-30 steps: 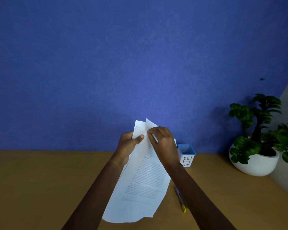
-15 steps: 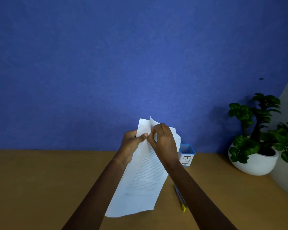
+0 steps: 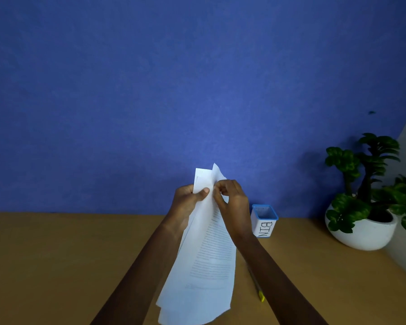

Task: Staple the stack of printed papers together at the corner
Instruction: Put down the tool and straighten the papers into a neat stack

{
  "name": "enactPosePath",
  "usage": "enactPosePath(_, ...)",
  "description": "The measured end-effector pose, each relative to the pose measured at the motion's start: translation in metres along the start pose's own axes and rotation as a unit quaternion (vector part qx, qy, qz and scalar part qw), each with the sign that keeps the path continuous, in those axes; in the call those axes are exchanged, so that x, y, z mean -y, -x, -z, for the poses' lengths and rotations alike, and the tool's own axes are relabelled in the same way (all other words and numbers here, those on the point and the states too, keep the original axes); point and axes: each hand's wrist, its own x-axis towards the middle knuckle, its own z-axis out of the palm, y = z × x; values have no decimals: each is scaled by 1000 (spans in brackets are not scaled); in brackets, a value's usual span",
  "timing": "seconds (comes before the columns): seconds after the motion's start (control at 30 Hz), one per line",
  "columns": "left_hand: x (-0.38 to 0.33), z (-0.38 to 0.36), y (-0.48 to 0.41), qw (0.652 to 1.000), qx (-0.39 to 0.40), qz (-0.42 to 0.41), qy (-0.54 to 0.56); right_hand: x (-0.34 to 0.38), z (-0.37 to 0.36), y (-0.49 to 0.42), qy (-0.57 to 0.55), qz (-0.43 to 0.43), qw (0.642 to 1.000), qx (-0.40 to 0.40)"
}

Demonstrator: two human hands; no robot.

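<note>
A stack of printed papers (image 3: 206,261) hangs in the air above the wooden desk, held up by its top end and curling, with several sheets fanned apart at the bottom. My left hand (image 3: 185,202) grips the top left edge, thumb pressed on the front sheet. My right hand (image 3: 234,202) pinches the top right part of the sheets, its fingers curled against the paper near the left thumb. No stapler shows in this view.
A small white container with a blue rim, labelled BIN (image 3: 264,220), stands at the back of the desk (image 3: 56,266). A pen with a yellow tip (image 3: 256,287) lies under my right forearm. A potted green plant (image 3: 366,205) sits at the far right. A blue wall rises behind.
Both hands have drawn closer together at the top of the papers. The stack hangs steeper and narrower, and the lower sheets have fanned apart.
</note>
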Motion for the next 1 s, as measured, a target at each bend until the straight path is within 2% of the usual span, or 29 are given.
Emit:
enactPosePath(0.37, 6, 2, -1, 999, -17, -2, -37, -2, 8, -9, 61, 10, 993, 101)
enactPosePath(0.5, 6, -1, -2, 999, -26, 6, -43, 0, 7, -10, 101, 46, 988, 106)
enactPosePath(0.6, 3, -4, -1, 999, -27, 14, -28, 1, 4, -10, 100, 51, 990, 80)
enactPosePath(0.73, 1, -5, 0, 1000, -23, 14, 1, 2, -1, -9, 63, 38, 996, 52)
enactPosePath(1.0, 3, 1, 4, 998, -62, 5, 18, -1, 0, -13, 45, 16, 997, 65)
